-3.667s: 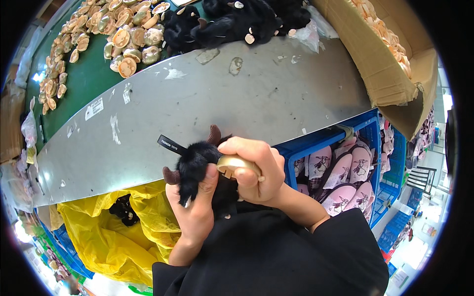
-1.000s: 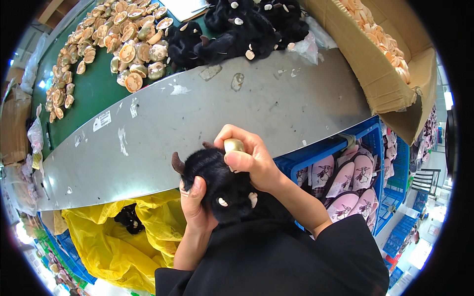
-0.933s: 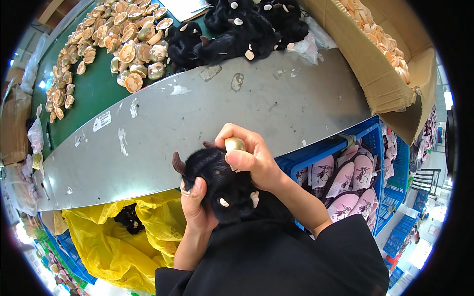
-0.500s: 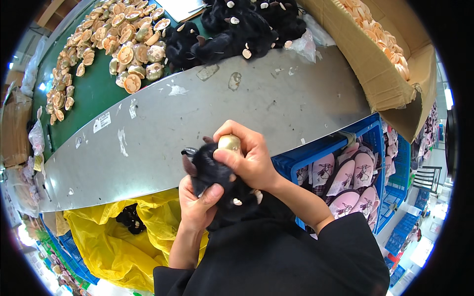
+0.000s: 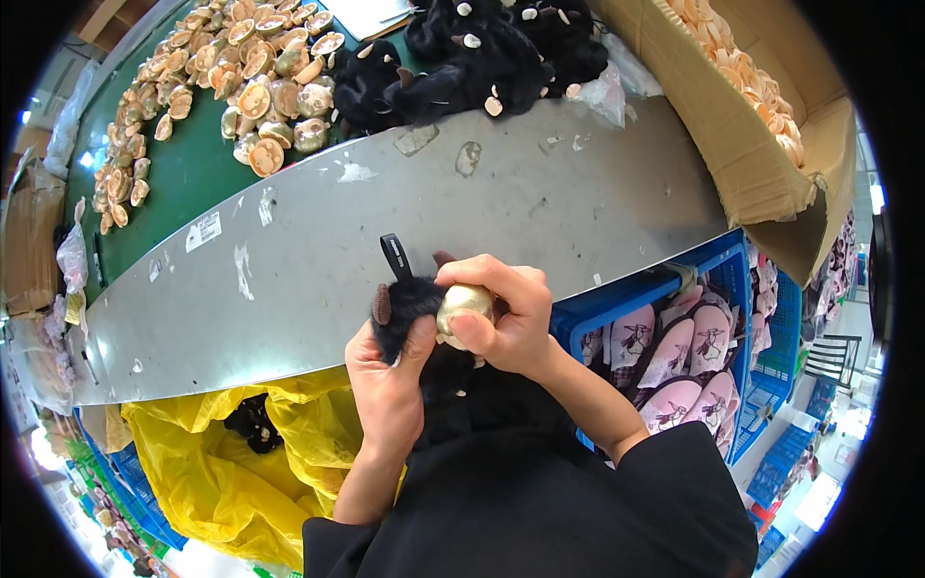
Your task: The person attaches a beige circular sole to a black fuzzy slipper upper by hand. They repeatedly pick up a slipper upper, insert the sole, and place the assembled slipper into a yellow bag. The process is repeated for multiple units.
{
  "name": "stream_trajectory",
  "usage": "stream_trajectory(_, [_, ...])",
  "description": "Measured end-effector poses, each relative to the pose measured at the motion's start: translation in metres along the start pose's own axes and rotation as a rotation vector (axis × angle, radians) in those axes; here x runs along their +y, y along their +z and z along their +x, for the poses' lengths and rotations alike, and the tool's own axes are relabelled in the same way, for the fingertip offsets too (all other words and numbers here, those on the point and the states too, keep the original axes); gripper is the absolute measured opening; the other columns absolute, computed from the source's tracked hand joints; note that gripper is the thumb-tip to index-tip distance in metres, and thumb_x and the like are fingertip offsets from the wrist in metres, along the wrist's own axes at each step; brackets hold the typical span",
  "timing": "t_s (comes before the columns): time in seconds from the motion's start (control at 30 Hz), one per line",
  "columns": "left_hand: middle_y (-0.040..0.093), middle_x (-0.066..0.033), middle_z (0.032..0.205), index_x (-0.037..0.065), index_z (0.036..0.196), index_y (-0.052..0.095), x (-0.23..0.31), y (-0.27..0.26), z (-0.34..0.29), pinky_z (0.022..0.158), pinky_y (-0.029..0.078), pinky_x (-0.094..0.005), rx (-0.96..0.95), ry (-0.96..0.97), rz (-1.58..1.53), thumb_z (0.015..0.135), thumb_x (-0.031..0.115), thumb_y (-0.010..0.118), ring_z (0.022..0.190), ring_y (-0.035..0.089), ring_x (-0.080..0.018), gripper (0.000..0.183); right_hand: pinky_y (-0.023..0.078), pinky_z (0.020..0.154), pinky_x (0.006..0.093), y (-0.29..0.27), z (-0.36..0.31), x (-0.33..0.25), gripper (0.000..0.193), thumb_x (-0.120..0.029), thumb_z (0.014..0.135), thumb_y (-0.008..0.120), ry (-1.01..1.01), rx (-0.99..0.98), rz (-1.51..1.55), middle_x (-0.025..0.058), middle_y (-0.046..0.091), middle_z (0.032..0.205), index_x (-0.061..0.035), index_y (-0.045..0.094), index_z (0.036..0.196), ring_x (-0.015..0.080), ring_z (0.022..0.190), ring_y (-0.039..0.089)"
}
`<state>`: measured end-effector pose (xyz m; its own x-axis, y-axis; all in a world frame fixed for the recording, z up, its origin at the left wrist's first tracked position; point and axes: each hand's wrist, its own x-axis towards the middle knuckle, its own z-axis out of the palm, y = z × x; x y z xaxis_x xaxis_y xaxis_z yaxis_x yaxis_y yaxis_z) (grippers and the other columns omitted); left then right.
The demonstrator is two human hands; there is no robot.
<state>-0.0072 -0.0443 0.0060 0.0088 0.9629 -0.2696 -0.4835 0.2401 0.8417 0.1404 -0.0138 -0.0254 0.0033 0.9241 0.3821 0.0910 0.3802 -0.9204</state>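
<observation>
Between my hands is a black plush toy (image 5: 408, 306) with brown ears and a black loop strap (image 5: 394, 255) sticking up from it. My left hand (image 5: 387, 382) grips the plush's lower left side, thumb pressed on the fur. A shiny gold rounded shell piece (image 5: 462, 309) sits in my right hand (image 5: 513, 313), thumb and fingers around it, against the plush's right side. Whether the shell is inside an opening of the plush cannot be made out. Below, the plush's dark body merges with my black clothing, with small pale parts showing.
Gold and peach shell pieces (image 5: 255, 99) heap on the green surface (image 5: 207, 159) behind the grey metal edge (image 5: 318, 250). Black plush toys (image 5: 472, 67) lie at the back. A cardboard box (image 5: 747, 164) and blue crate (image 5: 617, 310) of pink slippers stand right; a yellow bag (image 5: 222, 472) hangs lower left.
My right hand has moved slightly right and down, and more of the gold shell shows. The plush has turned, so its loop strap now stands upright. My left hand has shifted slightly up.
</observation>
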Motion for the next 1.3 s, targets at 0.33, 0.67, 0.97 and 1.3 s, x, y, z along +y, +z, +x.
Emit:
stream_trajectory(0.33, [0.071,-0.0037,0.11,-0.004,0.117,0.068,0.0,-0.002,0.004,0.092,0.049,-0.0253,-0.06,0.0,-0.004,0.099,0.004,0.067,0.1,0.062,-0.0093,0.02,0.046,0.048,0.0261,-0.006,0.006,0.001,0.047,-0.042,0.089,0.077,-0.306,0.041,-0.354,0.007,0.066,0.07,0.0028,0.071,0.102,0.0161,0.051,0.059])
stream_trajectory(0.67, [0.064,0.002,0.096,-0.001,0.108,0.065,-0.007,0.011,0.004,0.082,0.045,-0.0194,-0.061,0.111,0.137,0.095,0.004,0.072,0.089,0.054,-0.0032,0.015,0.041,0.044,0.0271,-0.018,0.005,-0.009,0.043,-0.029,0.082,0.085,-0.415,0.127,-0.647,0.0017,0.053,0.057,0.0023,0.074,0.11,0.0146,0.044,0.05])
stream_trajectory(0.97, [0.061,0.0053,0.095,0.004,0.102,0.059,0.011,0.003,0.01,0.078,0.044,-0.0177,-0.175,0.009,0.157,0.091,0.003,0.076,0.086,0.053,-0.0013,0.02,0.047,0.049,0.0295,-0.01,0.002,-0.02,0.03,-0.019,0.092,0.073,-0.23,0.023,-0.502,0.0058,0.059,0.062,0.0028,0.073,0.113,0.0194,0.049,0.056])
stream_trajectory(1.3, [0.061,0.0038,0.102,0.003,0.111,0.061,0.023,-0.014,0.005,0.082,0.044,-0.0185,-0.326,-0.046,0.051,0.092,-0.002,0.071,0.091,0.053,-0.0018,0.022,0.051,0.09,0.0287,-0.043,0.001,-0.016,0.07,-0.033,0.078,0.089,0.425,-0.345,0.454,0.0044,0.059,0.11,-0.001,0.058,0.132,0.0124,0.107,0.057])
